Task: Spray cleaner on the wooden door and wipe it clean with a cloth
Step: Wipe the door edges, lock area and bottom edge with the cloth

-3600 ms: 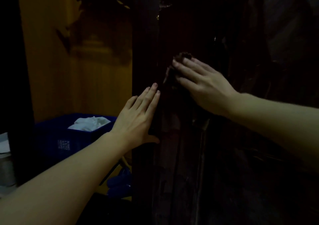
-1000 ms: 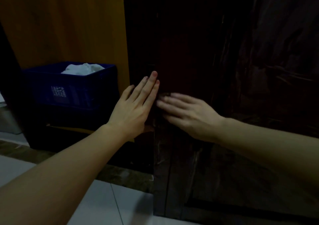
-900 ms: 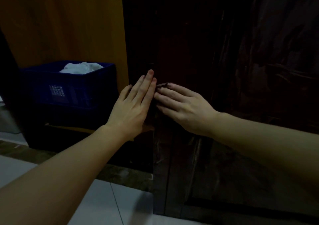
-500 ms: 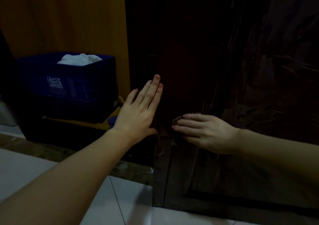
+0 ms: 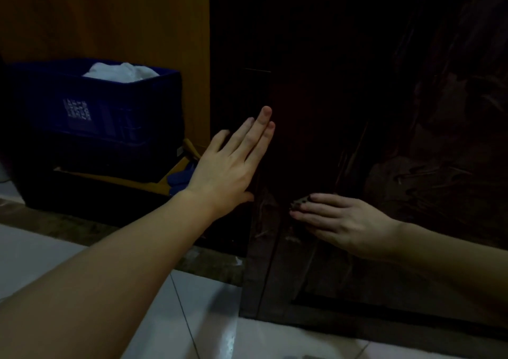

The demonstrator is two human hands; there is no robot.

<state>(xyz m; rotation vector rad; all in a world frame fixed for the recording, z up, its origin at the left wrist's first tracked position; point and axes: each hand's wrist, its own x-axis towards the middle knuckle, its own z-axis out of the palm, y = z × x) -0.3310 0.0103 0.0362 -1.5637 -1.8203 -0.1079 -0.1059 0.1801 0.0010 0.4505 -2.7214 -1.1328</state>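
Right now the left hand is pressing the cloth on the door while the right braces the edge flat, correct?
Swapped. In the head view the right hand presses the dark cloth on the door; the left hand braces the edge flat.

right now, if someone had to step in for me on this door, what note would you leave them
Left hand: flat, fingers straight, braced against the edge of the dark wooden door.
Right hand: fingers straight, pressing a dark cloth onto the door's lower part; only the cloth's tip shows.
No spray bottle in view.
Done: faint smears near the cloth suggest wiping is under way.
Left: wipe the remaining panels; too dark to judge what is clean.
Nearby: blue crate with white rags.
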